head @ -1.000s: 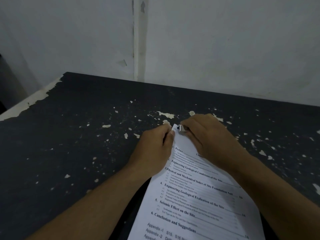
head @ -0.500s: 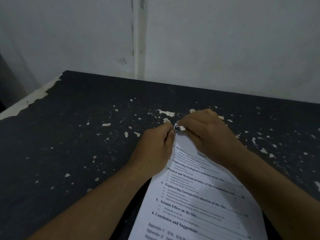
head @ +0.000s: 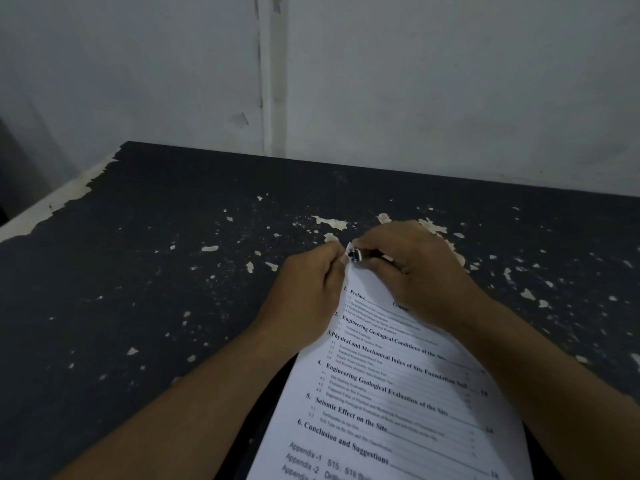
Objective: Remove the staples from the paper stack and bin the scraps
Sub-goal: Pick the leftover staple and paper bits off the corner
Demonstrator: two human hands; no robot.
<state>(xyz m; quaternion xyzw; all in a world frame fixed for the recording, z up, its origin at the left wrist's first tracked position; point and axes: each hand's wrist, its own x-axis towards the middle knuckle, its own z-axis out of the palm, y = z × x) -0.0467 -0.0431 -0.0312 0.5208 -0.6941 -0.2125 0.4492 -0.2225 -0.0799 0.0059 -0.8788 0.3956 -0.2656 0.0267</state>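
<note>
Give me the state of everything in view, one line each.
paper stack: face up, top corner raised.
metal tool: tip against that corner.
left hand: pinches the corner of the paper stack.
right hand: curled round the metal tool.
staple: hidden; cannot tell if it is out.
table: dark top, paint flaked in patches.
</note>
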